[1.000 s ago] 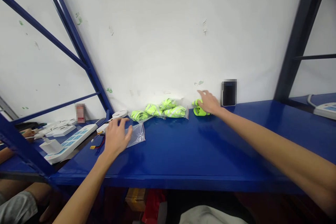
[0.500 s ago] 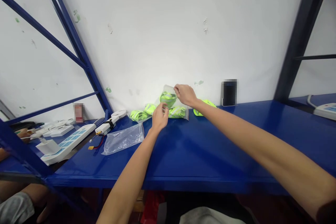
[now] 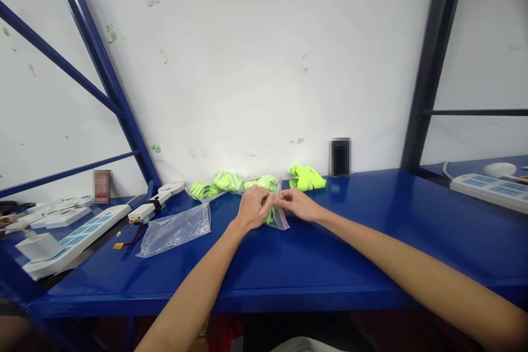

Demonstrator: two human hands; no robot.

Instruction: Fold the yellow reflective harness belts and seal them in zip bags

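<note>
Between my hands, a clear zip bag [image 3: 281, 221] with a reddish seal strip holds a neon-yellow reflective bundle, mostly hidden by my fingers. My left hand [image 3: 252, 208] is closed on the bag's left side, its fingers curled. On the right edge near the seal, my right hand [image 3: 300, 204] pinches the plastic. Just behind them lies another bagged neon-yellow bundle [image 3: 261, 182]. Two more bagged bundles, one rolled [image 3: 203, 191] and one beside it [image 3: 228, 180], lie to the left. A loose neon-yellow reflective strap [image 3: 306, 177] rests behind my right hand.
An empty clear bag [image 3: 177, 229] lies flat on the blue table [image 3: 330, 264]. Left of it are a white handheld fan [image 3: 171, 188], a battery-like white block with wires [image 3: 142, 211] and a power strip [image 3: 78, 239]. A dark blurred object [image 3: 340, 158] leans on the wall.
The held bag has come down from upright near the wall, and its seal end now points toward me. My right hand has lowered beside my left. The view has shifted slightly right.
</note>
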